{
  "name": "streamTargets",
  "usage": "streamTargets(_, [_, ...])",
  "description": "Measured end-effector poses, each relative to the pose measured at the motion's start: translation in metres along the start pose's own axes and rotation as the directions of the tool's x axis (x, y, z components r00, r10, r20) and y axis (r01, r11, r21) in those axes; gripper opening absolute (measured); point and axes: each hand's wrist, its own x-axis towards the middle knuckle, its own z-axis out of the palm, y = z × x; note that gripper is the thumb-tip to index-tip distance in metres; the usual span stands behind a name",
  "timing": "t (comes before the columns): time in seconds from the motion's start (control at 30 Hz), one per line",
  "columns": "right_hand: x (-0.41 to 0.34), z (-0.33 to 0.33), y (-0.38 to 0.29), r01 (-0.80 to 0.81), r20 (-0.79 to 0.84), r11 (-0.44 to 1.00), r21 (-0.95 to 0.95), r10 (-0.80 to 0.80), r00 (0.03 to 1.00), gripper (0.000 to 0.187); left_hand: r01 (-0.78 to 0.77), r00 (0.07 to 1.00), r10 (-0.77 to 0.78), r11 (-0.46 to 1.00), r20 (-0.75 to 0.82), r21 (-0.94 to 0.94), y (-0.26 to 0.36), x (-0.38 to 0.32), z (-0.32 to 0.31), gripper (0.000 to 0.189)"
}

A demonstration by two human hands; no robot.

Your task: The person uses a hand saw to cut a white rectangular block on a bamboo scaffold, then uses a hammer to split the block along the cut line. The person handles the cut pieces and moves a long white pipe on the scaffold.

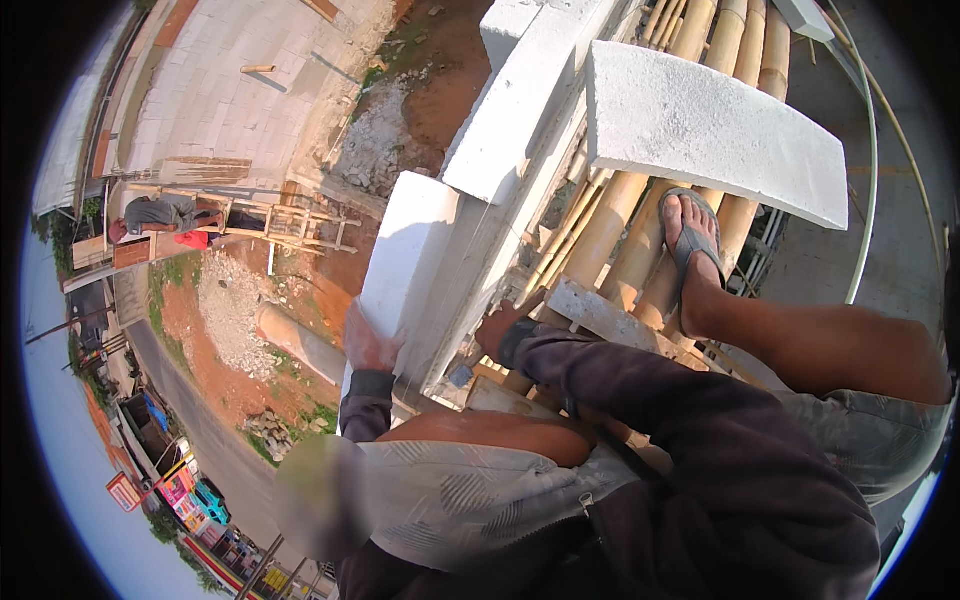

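My left hand [373, 335] lies spread against the near end of a white aerated concrete block [411, 247], which rests on top of the wall [480, 262]. On the inner side of that wall, my right hand [501, 328] is low, above the bamboo poles, with its index finger extended. A short handle with a grey head, seemingly a hammer [460, 375], comes out from beneath its curled fingers. Another white block [517, 112] continues the row along the wall. A loose, broad white block [712, 127] lies across the bamboo poles [622, 225].
My sandalled foot [691, 240] stands on the poles beside a rough plank [611, 315]. To the left, the wall drops to ground with rubble [232, 307] and a concrete pipe [300, 341]. A person [169, 215] is by a bamboo ladder [300, 225]. A pale hose [874, 150] hangs at right.
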Motion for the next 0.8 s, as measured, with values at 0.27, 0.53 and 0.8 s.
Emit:
streamTargets(0.27, [0.007,0.01,0.005,-0.052,-0.115,0.998,0.032,0.055,0.992,0.014,-0.078,0.997,0.078,0.997,0.01,-0.022,-0.002,-0.025,-0.015,0.104])
streamTargets(0.53, [0.011,0.011,0.005,-0.07,-0.112,0.997,-0.008,0.069,0.991,0.015,-0.083,0.996,0.084,0.996,0.007,-0.043,0.002,-0.032,-0.014,0.106])
streamTargets(0.8, [0.017,0.016,0.007,-0.082,-0.056,0.996,-0.024,0.08,0.995,0.016,-0.105,0.991,0.109,0.993,0.072,-0.062,0.014,-0.028,-0.007,0.104])
